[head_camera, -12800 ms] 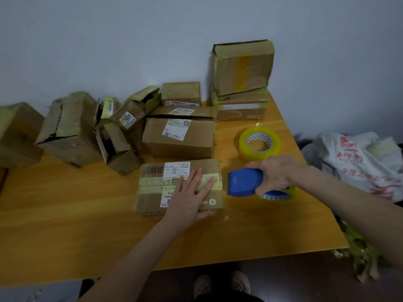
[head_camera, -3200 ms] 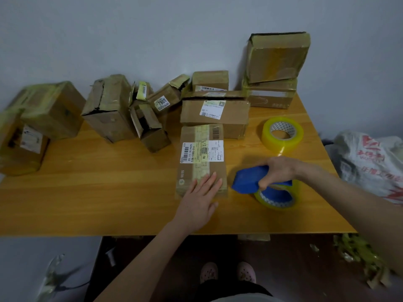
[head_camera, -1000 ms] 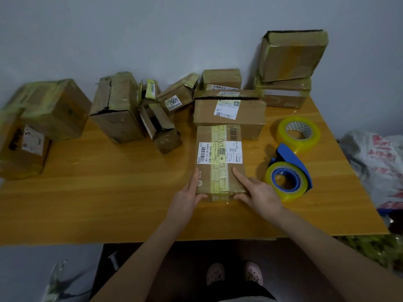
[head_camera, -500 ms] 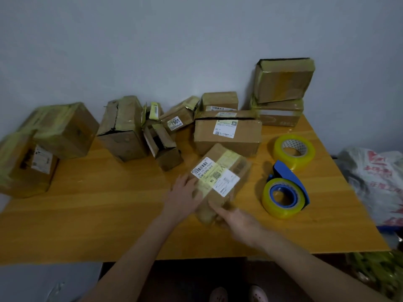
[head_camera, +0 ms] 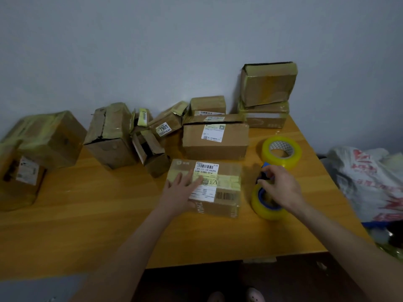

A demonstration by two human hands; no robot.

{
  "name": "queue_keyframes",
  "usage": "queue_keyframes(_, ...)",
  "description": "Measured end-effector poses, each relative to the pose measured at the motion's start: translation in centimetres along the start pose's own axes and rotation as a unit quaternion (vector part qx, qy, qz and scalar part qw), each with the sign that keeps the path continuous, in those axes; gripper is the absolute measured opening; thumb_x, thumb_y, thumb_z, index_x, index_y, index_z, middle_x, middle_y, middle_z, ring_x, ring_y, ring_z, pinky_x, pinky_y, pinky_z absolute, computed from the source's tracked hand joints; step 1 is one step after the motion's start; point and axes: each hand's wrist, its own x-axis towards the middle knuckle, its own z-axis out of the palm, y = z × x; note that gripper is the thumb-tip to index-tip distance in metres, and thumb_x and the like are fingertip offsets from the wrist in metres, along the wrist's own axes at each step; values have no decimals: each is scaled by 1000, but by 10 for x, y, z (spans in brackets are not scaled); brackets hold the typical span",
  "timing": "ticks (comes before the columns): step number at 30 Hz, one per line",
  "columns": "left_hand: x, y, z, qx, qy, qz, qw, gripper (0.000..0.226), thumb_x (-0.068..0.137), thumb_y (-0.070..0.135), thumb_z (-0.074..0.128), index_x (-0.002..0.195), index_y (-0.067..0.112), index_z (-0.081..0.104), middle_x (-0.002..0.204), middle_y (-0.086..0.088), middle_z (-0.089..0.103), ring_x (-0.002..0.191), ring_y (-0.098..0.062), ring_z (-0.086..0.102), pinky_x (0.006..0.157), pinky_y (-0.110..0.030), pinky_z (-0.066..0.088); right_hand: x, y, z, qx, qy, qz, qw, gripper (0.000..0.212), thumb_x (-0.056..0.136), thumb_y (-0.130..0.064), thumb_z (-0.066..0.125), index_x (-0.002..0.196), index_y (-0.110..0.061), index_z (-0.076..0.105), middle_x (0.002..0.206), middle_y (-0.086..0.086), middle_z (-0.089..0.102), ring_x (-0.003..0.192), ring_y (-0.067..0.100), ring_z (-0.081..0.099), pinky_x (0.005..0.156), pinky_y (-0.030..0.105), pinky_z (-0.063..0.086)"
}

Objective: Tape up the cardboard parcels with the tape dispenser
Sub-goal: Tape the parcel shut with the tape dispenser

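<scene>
On the counter (head_camera: 87, 214), the left hand (head_camera: 181, 190) presses flat on the parcel (head_camera: 227, 196), the right hand (head_camera: 281, 186) grips the tape dispenser (head_camera: 259, 204); weak pressure risks skidding.

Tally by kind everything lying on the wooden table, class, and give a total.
cardboard parcels: 11 (the small ones bunched at the back are hard to separate)
tape rolls: 2, one loose, one mounted
tape dispenser: 1
total: 14
</scene>
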Motion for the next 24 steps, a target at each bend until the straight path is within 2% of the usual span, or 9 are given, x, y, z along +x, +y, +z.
queue_keyframes(3, -3, -4, -1, 19, 65, 2, 998, 72, 97, 33, 48, 145, 51, -2, 160, 6, -8, 148, -27, -3, 117, -53, 3, 12, -7, -1, 18, -35, -1, 999, 58, 87, -40, 68, 137, -20, 46, 128, 5, 54, 108, 21, 57, 84, 36, 51)
queue_keyframes(5, -9, 2, 3, -68, 146, -50, 986, 67, 97, 20, 47, 149, 44, 13, 161, 3, 1, 146, -29, 11, 117, -53, 16, 19, -25, 6, 44, -78, -10, 996, 76, 83, -46, 70, 146, -22, 35, 141, 7, 48, 123, 23, 51, 95, 39, 49)
queue_keyframes(8, -16, 24, 8, -358, 205, -177, 894, 71, 93, 17, 55, 152, 19, 16, 155, -8, 22, 132, -27, 40, 102, -42, 46, 24, -51, 21, 5, -179, -13, 984, 91, 78, -57, 70, 150, -25, 25, 144, 4, 47, 125, 24, 50, 93, 38, 48)
queue_keyframes(10, -21, 35, 12, -513, 141, -201, 823, 74, 90, 19, 61, 148, 14, 16, 143, -7, 43, 118, -22, 53, 91, -39, 53, 22, -59, 29, -61, -254, -35, 965, 89, 72, -61, 72, 145, -28, 33, 131, -2, 57, 113, 20, 56, 82, 32, 50)
queue_keyframes(11, -25, 38, 16, -533, 113, -197, 815, 73, 90, 21, 62, 147, 16, 17, 136, -4, 51, 110, -19, 58, 83, -35, 55, 18, -60, 32, -61, -291, -40, 954, 90, 69, -60, 75, 143, -28, 35, 125, -5, 59, 107, 19, 59, 79, 32, 52)
queue_keyframes(14, -31, 42, 21, -474, 96, -165, 860, 72, 93, 24, 59, 149, 26, 14, 124, 2, 58, 93, -12, 61, 62, -19, 52, 3, -52, 42, 71, -373, -1, 925, 80, 71, -42, 82, 138, -25, 42, 100, -10, 58, 78, 13, 67, 59, 26, 57)
queue_keyframes(16, -27, 44, 18, -482, 97, -144, 859, 72, 92, 20, 59, 149, 29, 16, 127, 1, 57, 95, -12, 61, 64, -23, 55, -3, -49, 43, 106, -335, 12, 936, 61, 77, -40, 78, 129, -24, 49, 95, -11, 59, 70, 12, 68, 58, 28, 59)
queue_keyframes(22, -8, 44, 7, -453, 109, -146, 873, 73, 94, 20, 58, 152, 17, 14, 145, -6, 39, 113, -14, 48, 83, -23, 51, 16, -60, 42, -51, -169, -28, 984, 41, 95, -35, 56, 132, -18, 50, 114, 5, 68, 98, 23, 64, 78, 35, 53)
queue_keyframes(24, -8, 44, 10, -400, 105, -131, 901, 74, 94, 31, 57, 152, 18, 13, 155, -8, 23, 132, -22, 37, 102, -34, 43, 20, -64, 42, -60, -160, -31, 985, 40, 96, -32, 54, 134, -18, 49, 117, 6, 67, 103, 25, 62, 82, 38, 53)
